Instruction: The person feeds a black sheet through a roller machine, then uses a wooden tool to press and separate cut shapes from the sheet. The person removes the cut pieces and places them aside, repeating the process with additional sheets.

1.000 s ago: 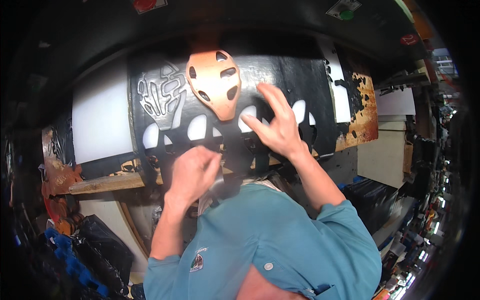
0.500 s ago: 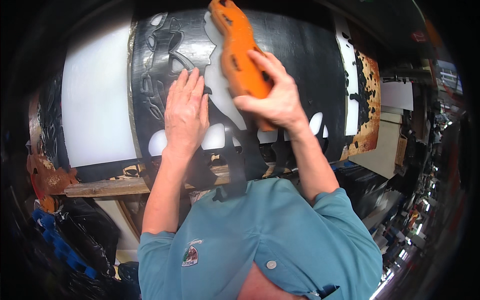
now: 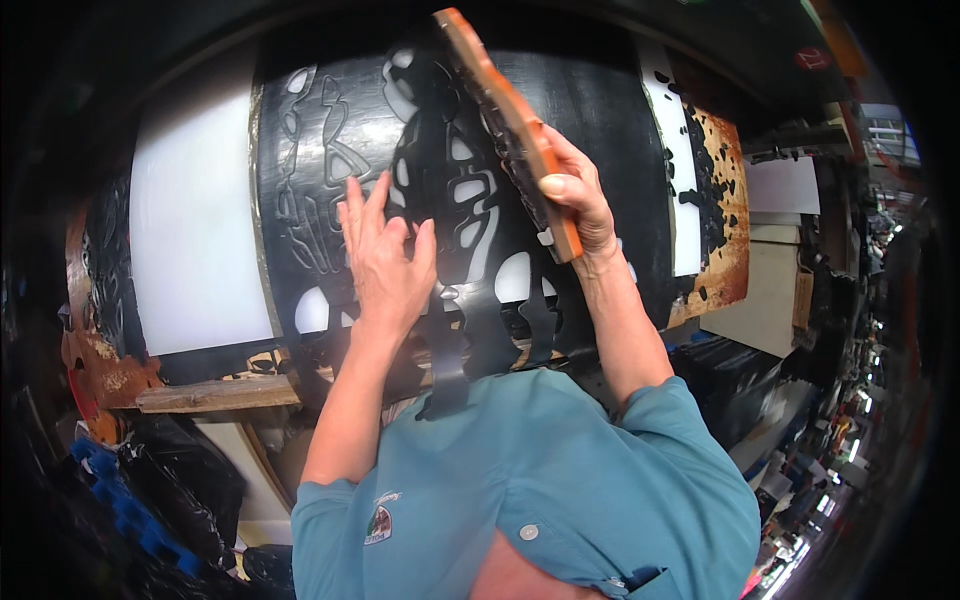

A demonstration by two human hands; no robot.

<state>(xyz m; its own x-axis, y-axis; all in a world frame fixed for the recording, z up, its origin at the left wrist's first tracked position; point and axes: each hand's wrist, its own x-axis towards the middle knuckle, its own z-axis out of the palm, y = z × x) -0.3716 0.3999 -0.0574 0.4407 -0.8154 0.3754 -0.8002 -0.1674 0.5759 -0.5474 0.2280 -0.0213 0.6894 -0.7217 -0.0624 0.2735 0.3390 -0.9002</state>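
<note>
Orange block (image 3: 520, 125) leans near 12 o'clock, right hand (image 3: 585, 208) gripping its edge. It looks stiff, maybe heavy; hold its thick sides. Left hand (image 3: 390, 268), near 10, looks loose and empty.

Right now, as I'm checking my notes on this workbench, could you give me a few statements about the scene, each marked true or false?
1. The right hand grips the orange block. True.
2. The orange block lies flat. False: it is tipped up steeply, its dark underside turned toward the left.
3. The left hand is over the black sheet. True.
4. The black sheet is uncut. False: it has several shaped openings.
5. A large white sheet lies left of the black sheet. True.
6. The person wears red. False: the shirt is blue-green.
</note>
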